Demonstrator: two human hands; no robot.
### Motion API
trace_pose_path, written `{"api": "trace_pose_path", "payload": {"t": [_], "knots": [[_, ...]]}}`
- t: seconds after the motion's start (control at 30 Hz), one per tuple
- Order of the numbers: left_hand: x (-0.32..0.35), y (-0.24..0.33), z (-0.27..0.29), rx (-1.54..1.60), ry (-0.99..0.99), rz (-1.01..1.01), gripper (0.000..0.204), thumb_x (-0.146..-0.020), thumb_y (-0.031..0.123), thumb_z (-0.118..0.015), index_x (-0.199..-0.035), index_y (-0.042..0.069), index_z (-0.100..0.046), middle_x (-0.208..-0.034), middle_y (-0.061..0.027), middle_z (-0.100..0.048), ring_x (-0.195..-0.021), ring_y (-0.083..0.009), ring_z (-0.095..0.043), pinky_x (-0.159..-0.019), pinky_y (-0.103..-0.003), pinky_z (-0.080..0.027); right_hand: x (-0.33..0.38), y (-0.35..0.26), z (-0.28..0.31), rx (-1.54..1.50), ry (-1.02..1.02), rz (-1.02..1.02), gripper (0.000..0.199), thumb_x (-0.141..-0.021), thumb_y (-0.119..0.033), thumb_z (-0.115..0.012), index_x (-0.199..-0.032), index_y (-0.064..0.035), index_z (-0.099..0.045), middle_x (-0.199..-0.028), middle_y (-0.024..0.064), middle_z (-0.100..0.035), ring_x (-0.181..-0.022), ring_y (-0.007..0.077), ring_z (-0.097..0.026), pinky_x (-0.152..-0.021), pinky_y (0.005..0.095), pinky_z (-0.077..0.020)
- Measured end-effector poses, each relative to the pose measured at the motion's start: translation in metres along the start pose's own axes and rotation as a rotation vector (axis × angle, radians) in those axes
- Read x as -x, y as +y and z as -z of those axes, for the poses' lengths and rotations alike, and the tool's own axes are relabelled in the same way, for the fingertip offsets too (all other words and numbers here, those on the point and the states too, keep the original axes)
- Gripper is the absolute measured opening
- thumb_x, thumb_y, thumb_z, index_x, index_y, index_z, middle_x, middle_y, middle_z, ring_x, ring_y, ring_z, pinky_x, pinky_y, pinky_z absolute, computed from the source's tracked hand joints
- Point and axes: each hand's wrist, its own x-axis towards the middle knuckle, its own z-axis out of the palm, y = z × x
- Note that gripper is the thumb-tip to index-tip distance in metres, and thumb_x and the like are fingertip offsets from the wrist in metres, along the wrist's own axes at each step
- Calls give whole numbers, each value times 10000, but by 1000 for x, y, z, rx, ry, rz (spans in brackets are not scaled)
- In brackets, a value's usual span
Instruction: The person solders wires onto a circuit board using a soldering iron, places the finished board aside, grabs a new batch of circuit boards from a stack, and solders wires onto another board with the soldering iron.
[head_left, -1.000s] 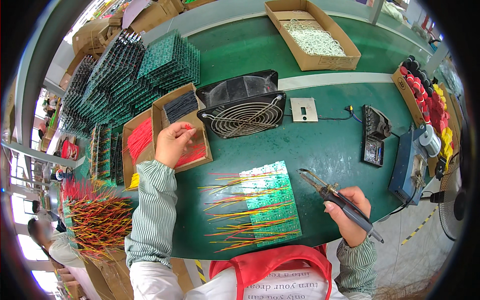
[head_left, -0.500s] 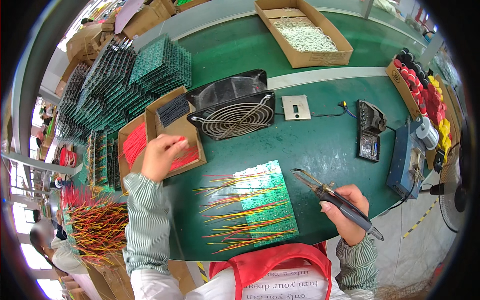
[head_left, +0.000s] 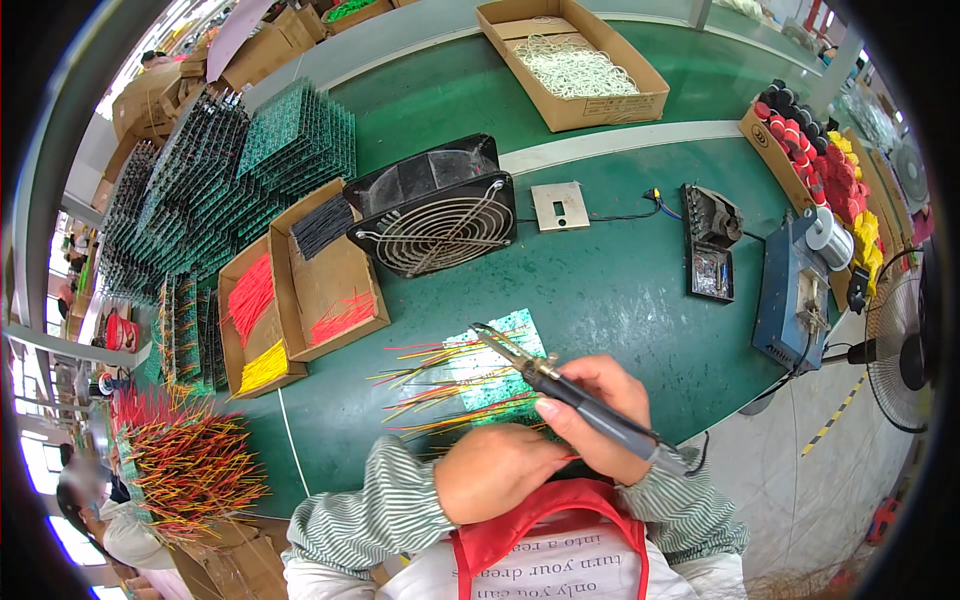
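My right hand (head_left: 605,405) is wrapped round a black-handled soldering iron (head_left: 612,430), its metal front pointing up and left over a green circuit board (head_left: 518,326). Red, yellow and black wires (head_left: 425,355) stick out past the board's left side. My left hand (head_left: 500,468) is closed at the board's near end, touching or almost touching my right hand. A bit of red wire (head_left: 572,458) shows at its fingertips; most of it is hidden. The two hands and the iron cover the board's near right part.
A black fan (head_left: 440,220) stands behind the board, beside cardboard trays (head_left: 335,285) of red, yellow and black wires. Stacked circuit boards (head_left: 200,190) and a wired pile (head_left: 195,450) lie left. Right are a blue soldering station (head_left: 790,290), a solder spool (head_left: 830,238) and a black holder (head_left: 710,240).
My left hand has come from the wire trays down and right to the board's near end. My right hand has brought the soldering iron left over the board. The view has shifted slightly.
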Motion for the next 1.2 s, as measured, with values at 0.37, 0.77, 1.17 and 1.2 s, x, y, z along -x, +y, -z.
{"api": "trace_pose_path", "payload": {"t": [0.37,0.77,1.17,1.2], "knots": [[18,-45,52,22,347,415,130,-836,154,-636,-916,51,-632,-748,-131,-643,-650,-271,-636,-584,-334,-495,-3,-2,25,148,-40,39,257,-751,-139,-745,-931,-12,-613,-779,74,-639,-663,140,-611,-603,261,-487],[19,-91,62,-229,222,382,131,-783,121,-698,-812,5,-646,-707,-111,-595,-598,-197,-564,-552,-295,-450,-20,-10,29,188,-116,-99,193,-726,-101,-730,-851,-23,-606,-689,37,-648,-606,76,-608,-562,225,-479],[18,-101,67,-45,175,442,114,-808,123,-638,-862,23,-633,-776,-126,-599,-672,-270,-580,-623,-341,-462,-34,6,7,168,-208,-142,196,-720,-111,-721,-832,-20,-589,-706,59,-636,-601,104,-602,-560,243,-476],[18,-102,68,-52,179,416,112,-816,110,-649,-860,9,-632,-756,-107,-594,-640,-216,-564,-594,-308,-451,-34,7,7,167,-211,-144,196,-720,-111,-721,-832,-20,-589,-706,59,-636,-601,104,-602,-560,243,-476]]}}
